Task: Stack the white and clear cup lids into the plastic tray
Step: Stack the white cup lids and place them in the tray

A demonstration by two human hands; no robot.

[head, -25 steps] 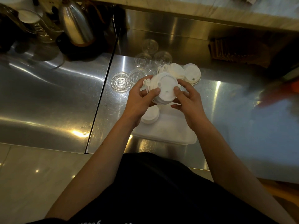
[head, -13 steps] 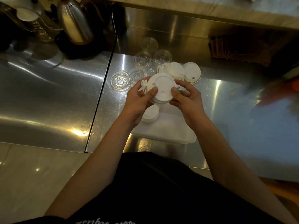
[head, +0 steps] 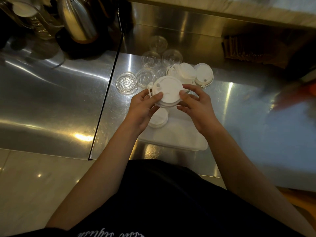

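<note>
A small stack of white cup lids (head: 168,91) is held in the air between both hands, above the far end of the plastic tray (head: 177,139). My left hand (head: 143,110) grips its left edge, my right hand (head: 196,106) its right edge. One white lid (head: 158,118) lies in the tray's far left corner, partly hidden by my left hand. More white lids (head: 204,75) sit in a loose pile just beyond. Several clear lids (head: 126,82) lie scattered on the steel counter behind and to the left.
A steel kettle (head: 78,19) on a black base and a glass jar (head: 32,19) stand at the back left. A dark seam (head: 106,103) splits the counter. A brown bundle (head: 248,50) lies back right. A blurred orange thing (head: 304,93) is at the right edge.
The held stack of white lids has tilted slightly and shifted a little between my fingers; both hands stay in much the same place above the tray.
</note>
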